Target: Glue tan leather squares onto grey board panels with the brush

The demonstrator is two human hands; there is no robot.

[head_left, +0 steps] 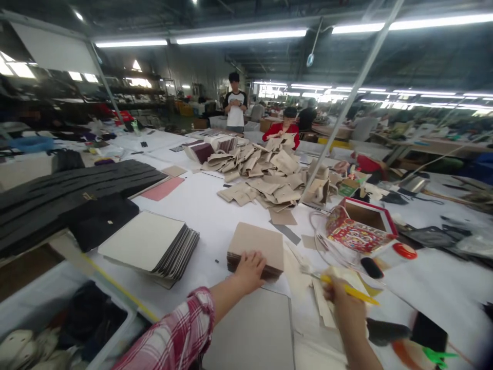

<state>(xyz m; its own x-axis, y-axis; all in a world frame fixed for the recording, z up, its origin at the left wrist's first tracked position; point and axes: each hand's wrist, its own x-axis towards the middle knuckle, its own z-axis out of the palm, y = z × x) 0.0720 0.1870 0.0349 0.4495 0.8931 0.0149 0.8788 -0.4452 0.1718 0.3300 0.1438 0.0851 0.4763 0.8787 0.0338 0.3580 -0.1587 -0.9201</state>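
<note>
My left hand (249, 270) rests on the near edge of a stack of brown cardboard pieces (256, 239), its fingers lying flat on the top piece. Below that stack lies a flat grey-white board (250, 329) with a dark edge. My right hand (344, 300) is closed round a brush with a yellow handle (356, 292); the brush head points left toward the pale, smeared tabletop. Under and beside this hand are cream-coloured sheets (321, 303). To the left stands a taller stack of pale boards with dark edges (144, 241).
Behind the stacks is a heap of beige fabric pieces (265, 174). A red patterned box (360, 226) stands right, near a slanting metal pole (346, 108). Black material (77, 192) covers the left side, above a white bin (103, 349). Two people are across the table.
</note>
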